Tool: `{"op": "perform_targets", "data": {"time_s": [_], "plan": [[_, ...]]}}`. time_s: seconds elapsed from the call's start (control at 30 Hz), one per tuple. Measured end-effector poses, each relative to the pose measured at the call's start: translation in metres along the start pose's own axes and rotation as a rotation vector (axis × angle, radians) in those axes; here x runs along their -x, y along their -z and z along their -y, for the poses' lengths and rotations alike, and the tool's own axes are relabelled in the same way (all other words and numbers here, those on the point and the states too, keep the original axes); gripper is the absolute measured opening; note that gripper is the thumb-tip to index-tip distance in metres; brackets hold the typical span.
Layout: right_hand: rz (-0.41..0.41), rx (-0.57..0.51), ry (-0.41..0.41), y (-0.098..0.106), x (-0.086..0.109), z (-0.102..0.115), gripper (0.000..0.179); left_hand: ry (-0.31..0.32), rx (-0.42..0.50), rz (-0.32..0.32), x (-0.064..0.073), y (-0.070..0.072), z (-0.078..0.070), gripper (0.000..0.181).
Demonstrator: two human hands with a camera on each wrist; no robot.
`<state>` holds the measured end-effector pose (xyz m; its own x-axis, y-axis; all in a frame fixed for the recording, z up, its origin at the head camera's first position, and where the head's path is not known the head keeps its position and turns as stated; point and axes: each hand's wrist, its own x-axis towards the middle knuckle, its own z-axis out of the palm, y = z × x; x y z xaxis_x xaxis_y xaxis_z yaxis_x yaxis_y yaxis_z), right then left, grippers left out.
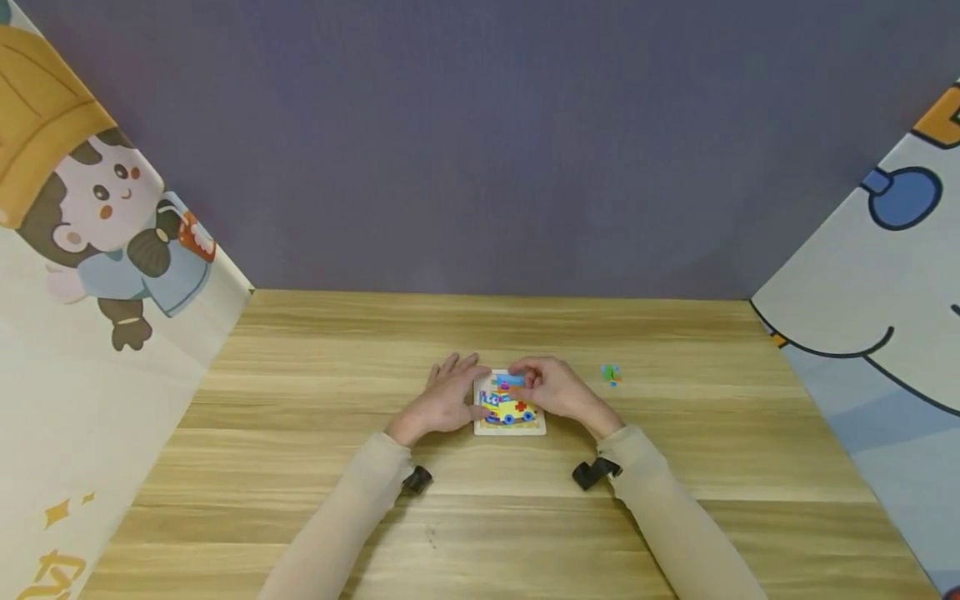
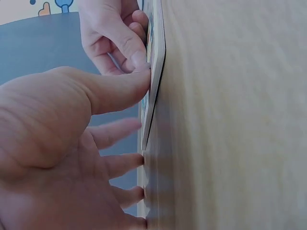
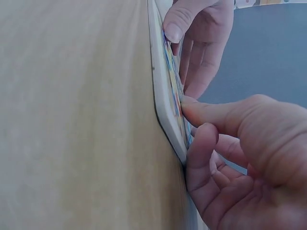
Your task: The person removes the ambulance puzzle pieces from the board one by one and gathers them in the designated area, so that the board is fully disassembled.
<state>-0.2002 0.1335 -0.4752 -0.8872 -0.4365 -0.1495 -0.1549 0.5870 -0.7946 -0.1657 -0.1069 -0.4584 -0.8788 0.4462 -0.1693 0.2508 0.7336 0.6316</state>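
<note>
A small square jigsaw puzzle (image 1: 510, 429) with a pale frame lies on the table, showing a yellow ambulance with a red cross and blue wheels. My left hand (image 1: 447, 400) is at its left side, thumb on the frame's edge, the other fingers spread and straight towards the tabletop. At the upper right, my right hand (image 1: 558, 387) touches the puzzle with its thumb tip (image 3: 189, 108) on the picture. Its other fingers are curled beside the edge; whether a puzzle piece is pinched there is hidden. Farther right lies a small loose green, blue and orange puzzle piece (image 1: 611, 374).
The wooden table (image 1: 480, 533) meets a dark grey-blue panel (image 1: 495, 150) at the back. Cartoon-printed walls (image 1: 60, 367) stand at both sides. A black strap (image 1: 596, 473) is at the right wrist, and another black piece (image 1: 417, 479) at the left.
</note>
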Motion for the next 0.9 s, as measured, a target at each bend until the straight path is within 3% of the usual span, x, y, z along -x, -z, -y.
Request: {"op": "perform_targets", "data": {"time_s": [0.2, 0.9], "plan": [[0.008, -0.007, 0.022, -0.0003, 0.0017, 0.0007, 0.037, 0.01, 0.021, -0.021, -0.0015, -0.0025, -0.0005, 0.047], [0.006, 0.028, 0.051, 0.002, 0.0013, -0.0019, 0.044, 0.032, 0.067, -0.048, -0.0062, -0.0054, -0.0035, 0.046]]}}
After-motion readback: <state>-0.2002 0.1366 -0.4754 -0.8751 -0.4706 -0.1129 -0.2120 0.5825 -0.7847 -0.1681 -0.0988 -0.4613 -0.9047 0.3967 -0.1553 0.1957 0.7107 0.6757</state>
